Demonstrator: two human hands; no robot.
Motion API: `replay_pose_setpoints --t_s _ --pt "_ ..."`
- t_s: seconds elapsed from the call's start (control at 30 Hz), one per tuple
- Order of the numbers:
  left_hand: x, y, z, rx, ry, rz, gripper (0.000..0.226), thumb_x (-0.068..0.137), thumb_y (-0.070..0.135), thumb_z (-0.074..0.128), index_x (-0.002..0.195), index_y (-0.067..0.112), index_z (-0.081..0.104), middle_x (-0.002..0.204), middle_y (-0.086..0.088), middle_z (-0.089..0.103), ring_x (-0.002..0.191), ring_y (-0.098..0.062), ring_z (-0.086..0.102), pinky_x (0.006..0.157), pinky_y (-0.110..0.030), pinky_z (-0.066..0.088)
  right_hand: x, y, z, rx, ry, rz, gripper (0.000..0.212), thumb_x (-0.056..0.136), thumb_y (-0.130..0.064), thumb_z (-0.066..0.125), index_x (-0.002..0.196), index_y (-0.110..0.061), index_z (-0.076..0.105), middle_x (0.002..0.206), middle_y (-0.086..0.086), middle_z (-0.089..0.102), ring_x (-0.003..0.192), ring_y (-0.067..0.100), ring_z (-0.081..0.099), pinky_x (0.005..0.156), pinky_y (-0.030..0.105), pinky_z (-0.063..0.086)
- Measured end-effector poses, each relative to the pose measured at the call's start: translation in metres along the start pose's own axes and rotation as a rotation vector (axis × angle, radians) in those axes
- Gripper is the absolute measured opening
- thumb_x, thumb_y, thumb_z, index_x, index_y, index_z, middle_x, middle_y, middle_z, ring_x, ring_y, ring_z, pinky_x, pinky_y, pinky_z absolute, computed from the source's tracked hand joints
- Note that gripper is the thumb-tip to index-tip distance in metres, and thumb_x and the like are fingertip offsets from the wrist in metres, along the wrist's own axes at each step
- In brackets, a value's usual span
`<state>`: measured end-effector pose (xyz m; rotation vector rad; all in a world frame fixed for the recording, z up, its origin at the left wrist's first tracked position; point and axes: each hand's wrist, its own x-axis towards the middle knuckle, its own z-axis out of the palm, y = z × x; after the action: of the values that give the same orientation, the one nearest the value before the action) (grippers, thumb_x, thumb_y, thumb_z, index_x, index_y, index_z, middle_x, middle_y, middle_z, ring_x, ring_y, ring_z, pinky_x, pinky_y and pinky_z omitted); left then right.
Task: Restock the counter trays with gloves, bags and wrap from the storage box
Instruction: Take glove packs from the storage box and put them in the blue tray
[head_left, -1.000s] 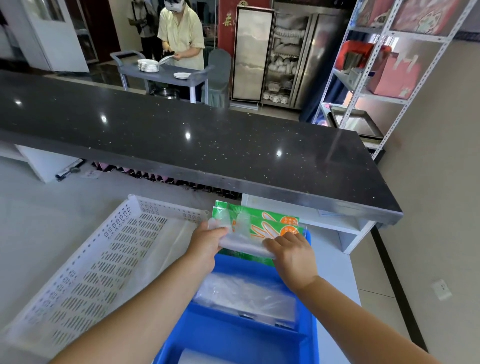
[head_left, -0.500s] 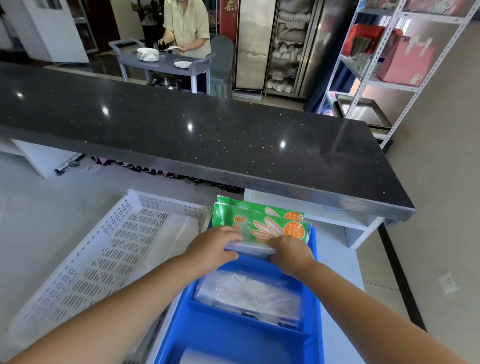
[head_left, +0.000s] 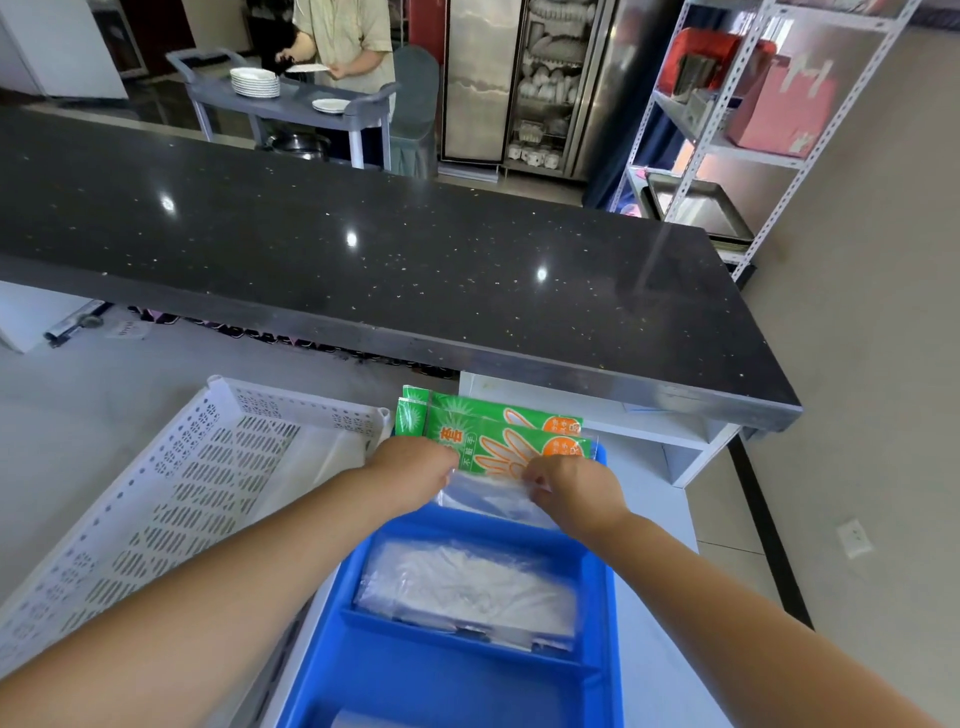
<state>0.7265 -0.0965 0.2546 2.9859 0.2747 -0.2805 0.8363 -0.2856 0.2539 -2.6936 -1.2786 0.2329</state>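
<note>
Green and orange glove packs (head_left: 511, 439) stand on edge in the far compartment of the blue divided tray (head_left: 605, 597). My left hand (head_left: 415, 465) grips the left side of the front pack and my right hand (head_left: 574, 486) pinches its clear lower part on the right. The middle compartment holds a flat pack of clear plastic bags (head_left: 467, 587). A white perforated storage box (head_left: 156, 493) lies to the left of the tray, with a clear plastic sheet (head_left: 311, 457) inside it.
A raised black stone counter (head_left: 415, 260) runs across just beyond the tray. Behind it a person (head_left: 348, 36) handles plates at a grey cart (head_left: 291, 104). A metal shelving rack (head_left: 727, 130) stands at the right.
Both hands lowered the front glove pack into the far compartment beside the other packs. The view shifted slightly nearer and lower.
</note>
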Motion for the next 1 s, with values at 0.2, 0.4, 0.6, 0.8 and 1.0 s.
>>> replay_pose_setpoints --t_s 0.2,0.4,0.6,0.8,1.0 --pt "-0.007 -0.026 -0.014 0.054 0.179 0.093 0.031 0.078 0.029 0.064 0.109 0.026 0.059 0.103 0.004 0.062 0.101 -0.019 0.054 0.086 -0.031 0.036 -0.007 0.010 -0.012 -0.052 0.115 -0.125 0.029 0.080 -0.028 0.067 0.109 -0.024 0.064 0.106 0.003 0.069 0.095 0.029 0.062 0.077 0.033 0.049" --pt "-0.012 -0.032 -0.004 -0.021 0.180 0.078 0.011 0.081 0.023 0.062 0.091 0.026 0.065 0.087 0.007 0.070 0.084 -0.018 0.058 0.087 -0.029 0.036 -0.013 0.011 -0.008 -0.061 0.141 -0.081 0.016 0.082 -0.020 0.062 0.096 -0.021 0.070 0.098 0.006 0.071 0.088 0.030 0.062 0.072 0.030 0.047" --pt "-0.006 -0.032 0.000 0.110 0.121 0.100 0.015 0.082 0.016 0.057 0.095 0.022 0.065 0.077 -0.002 0.066 0.075 -0.023 0.040 0.061 -0.029 0.029 -0.020 0.009 -0.005 -0.022 0.071 0.065 0.021 0.085 -0.019 0.056 0.102 -0.024 0.068 0.102 0.007 0.070 0.092 0.031 0.061 0.074 0.032 0.048" --pt "-0.013 -0.052 -0.015 -0.140 0.300 0.158 0.024 0.081 0.025 0.063 0.104 0.029 0.064 0.099 0.006 0.070 0.095 -0.021 0.058 0.086 -0.032 0.039 -0.037 0.015 -0.027 -0.038 0.200 0.169 0.026 0.090 -0.011 0.052 0.107 -0.023 0.067 0.104 0.007 0.070 0.090 0.029 0.063 0.072 0.037 0.054" --pt "-0.044 -0.062 -0.022 -0.181 0.461 0.099 0.020 0.083 0.015 0.058 0.098 0.021 0.070 0.092 -0.003 0.072 0.089 -0.029 0.061 0.075 -0.034 0.046 -0.059 -0.019 -0.020 -0.187 0.227 0.094 0.021 0.085 -0.010 0.056 0.098 -0.017 0.070 0.088 0.011 0.072 0.079 0.034 0.062 0.066 0.034 0.048"
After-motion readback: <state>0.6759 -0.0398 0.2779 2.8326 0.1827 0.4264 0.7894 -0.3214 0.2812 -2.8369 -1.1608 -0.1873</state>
